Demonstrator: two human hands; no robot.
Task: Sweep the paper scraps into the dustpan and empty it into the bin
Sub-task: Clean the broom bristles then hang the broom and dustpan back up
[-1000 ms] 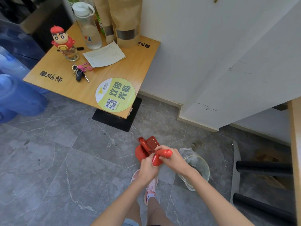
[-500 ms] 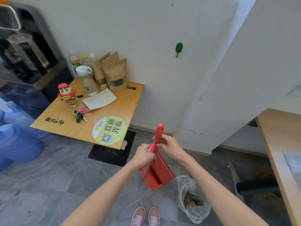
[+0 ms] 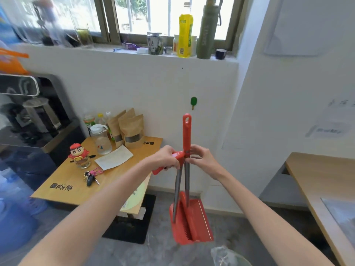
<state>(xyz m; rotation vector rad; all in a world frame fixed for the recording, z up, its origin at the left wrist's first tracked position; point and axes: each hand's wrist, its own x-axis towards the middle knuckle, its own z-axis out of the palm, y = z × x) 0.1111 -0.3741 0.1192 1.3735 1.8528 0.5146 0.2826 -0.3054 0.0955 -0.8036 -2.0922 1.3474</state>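
A red dustpan (image 3: 192, 221) hangs upright in front of me on a grey shaft, its pan tilted toward the floor. Beside it runs the red broom handle (image 3: 186, 131), which rises above my hands, with a second grey shaft below. My left hand (image 3: 167, 157) grips the red dustpan handle where it clips to the broom. My right hand (image 3: 198, 157) pinches the broom shaft at the clip. The bin bag (image 3: 228, 256) shows as a clear plastic rim at the bottom edge. No paper scraps are visible.
A small wooden table (image 3: 63, 187) stands left with a toy figure (image 3: 77, 152), keys (image 3: 91, 177), a paper sheet, a jug and brown pouches. A water dispenser (image 3: 28, 116) is far left. A wooden desk (image 3: 322, 181) is right. Bottles line the windowsill (image 3: 172, 54).
The view has tilted up from the floor to the wall and window. Both hands have raised the broom and dustpan, which now hang upright together at chest height.
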